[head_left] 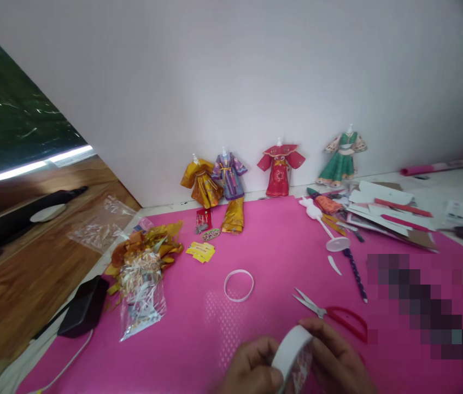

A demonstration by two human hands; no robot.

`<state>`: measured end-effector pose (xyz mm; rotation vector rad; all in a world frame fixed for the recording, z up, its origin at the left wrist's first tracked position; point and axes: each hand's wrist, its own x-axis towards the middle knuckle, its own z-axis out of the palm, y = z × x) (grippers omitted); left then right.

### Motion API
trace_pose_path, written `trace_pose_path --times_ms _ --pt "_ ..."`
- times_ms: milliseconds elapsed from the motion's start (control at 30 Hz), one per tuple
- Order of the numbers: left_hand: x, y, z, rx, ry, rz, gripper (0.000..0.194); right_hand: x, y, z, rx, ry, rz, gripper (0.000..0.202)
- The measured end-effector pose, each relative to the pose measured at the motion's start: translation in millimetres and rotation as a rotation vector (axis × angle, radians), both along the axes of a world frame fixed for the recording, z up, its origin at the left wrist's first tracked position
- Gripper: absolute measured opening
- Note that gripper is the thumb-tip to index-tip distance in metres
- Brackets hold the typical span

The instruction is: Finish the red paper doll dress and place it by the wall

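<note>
At the bottom of the head view, both hands are round a roll of white tape (291, 349). My left hand (251, 368) has its fingers closed on the roll's left side, the thumb near its lower edge. My right hand (338, 358) grips the right side, fingertips at the top rim. Just beyond my right hand lie scissors (317, 309) with red handles, blades apart. A thin pale ring (239, 285) rests flat on the pink mat (190, 328), ahead of my left hand.
Four small dressed figures, including a red one (279, 168), lean on the white wall. At left are a plastic bag of scraps (143, 295) and a black adapter (83, 306). A white stand (323, 224) and a paper pile (387, 210) lie at right.
</note>
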<state>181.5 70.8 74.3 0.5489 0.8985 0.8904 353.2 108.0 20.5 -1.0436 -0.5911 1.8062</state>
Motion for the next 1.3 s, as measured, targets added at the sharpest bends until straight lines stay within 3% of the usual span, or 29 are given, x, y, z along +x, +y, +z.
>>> trace_pose_path --times_ms 333,700,1133,1300 --pt "13.1 -3.0 5.6 0.026 -0.115 0.016 0.026 9.3 -1.5 -22.1 0.026 -0.03 0.046 0.035" --pt "23.5 -7.8 -5.6 0.115 -0.109 0.07 0.024 8.6 -2.5 2.5 -0.029 0.071 0.019 0.034" --pt "23.7 -9.7 -5.0 0.14 -0.083 0.079 0.026 5.8 -5.8 6.9 -0.035 0.068 -0.014 0.032" --pt "18.6 -7.6 4.1 0.148 -0.033 0.032 0.03 9.5 -4.9 3.5 -0.031 0.072 0.037 0.034"
